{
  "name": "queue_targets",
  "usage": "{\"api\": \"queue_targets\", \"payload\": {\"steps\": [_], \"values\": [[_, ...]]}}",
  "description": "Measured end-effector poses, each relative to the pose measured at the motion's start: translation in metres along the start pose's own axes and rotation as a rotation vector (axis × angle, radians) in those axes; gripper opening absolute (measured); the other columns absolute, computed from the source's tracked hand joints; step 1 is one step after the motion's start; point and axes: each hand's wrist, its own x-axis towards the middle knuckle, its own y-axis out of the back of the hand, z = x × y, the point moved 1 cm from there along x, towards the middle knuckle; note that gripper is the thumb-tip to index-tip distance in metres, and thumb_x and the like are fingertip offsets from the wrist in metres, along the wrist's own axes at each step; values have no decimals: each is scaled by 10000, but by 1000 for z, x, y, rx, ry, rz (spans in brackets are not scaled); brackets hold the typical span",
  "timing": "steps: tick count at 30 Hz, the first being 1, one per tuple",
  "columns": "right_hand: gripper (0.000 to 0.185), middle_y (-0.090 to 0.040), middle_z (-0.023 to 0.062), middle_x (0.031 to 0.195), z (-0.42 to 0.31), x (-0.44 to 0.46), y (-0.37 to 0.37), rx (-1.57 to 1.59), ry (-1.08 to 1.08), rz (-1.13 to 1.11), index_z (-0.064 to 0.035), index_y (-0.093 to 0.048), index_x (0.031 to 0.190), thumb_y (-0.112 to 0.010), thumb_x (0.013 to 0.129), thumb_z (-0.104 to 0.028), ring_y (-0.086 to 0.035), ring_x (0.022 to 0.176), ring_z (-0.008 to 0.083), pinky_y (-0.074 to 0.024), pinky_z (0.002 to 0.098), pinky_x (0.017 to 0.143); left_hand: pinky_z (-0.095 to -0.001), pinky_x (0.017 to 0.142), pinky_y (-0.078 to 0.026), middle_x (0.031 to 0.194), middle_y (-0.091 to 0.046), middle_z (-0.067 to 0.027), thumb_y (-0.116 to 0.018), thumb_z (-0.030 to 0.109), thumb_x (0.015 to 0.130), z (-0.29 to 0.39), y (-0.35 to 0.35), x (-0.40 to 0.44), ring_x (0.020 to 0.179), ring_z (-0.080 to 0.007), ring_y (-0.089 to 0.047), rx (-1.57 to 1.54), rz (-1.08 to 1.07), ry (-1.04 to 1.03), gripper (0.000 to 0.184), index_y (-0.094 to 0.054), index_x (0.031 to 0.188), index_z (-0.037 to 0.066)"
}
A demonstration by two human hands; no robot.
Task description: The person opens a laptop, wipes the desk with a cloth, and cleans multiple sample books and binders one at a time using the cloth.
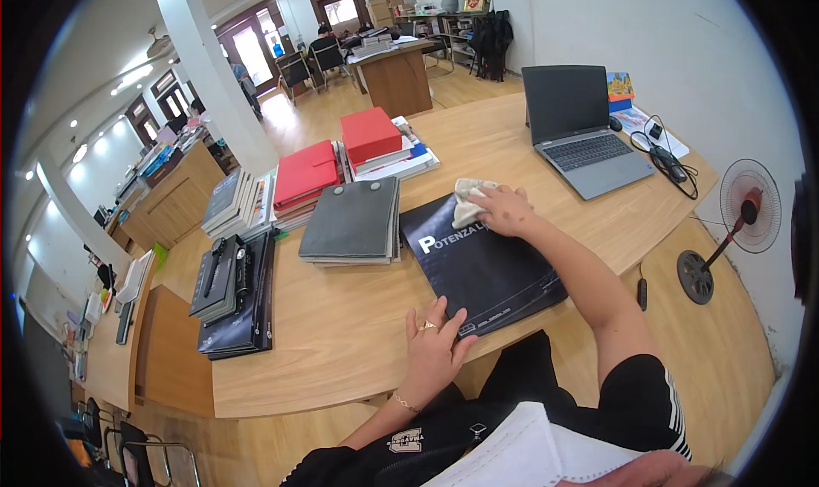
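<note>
Some cover lettering [450, 240] runs behind the right hand [507, 213], its grip clasping cloth [467, 204], left hand [432, 344] splayed.

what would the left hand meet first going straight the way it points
First the dark navy book lettered POTENZA, at the left hand; beyond, probably the crumpled off-white cloth in the right hand, though depth is unclear.

Crumpled white cloth [467, 210] on dark booklet [485, 275].
</note>
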Motion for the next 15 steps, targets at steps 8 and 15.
{"api": "queue_targets", "payload": {"steps": [8,15], "values": [[481,-426,16,1479,-17,27,-4,25,-67,-41,-341,-493,1381,-548,909,-411,-426,1306,272,-300,550,1033,-547,1102,-197,1311,-528,-227,-712,349,828,-1,-2,0,1197,-315,-532,-17,-45,21,453,-638,1188,85],[500,-456,32,1455,-56,-32,-7,57,228,14,-344,-511,1366,-598,876,-306,-460,1264,270,-319,530,964,-563,1095,-191,1295,-546,-213,-699,385,830,0,-2,-1,1202,-321,-523,17,-10,25,458,-643,1178,92]]}}
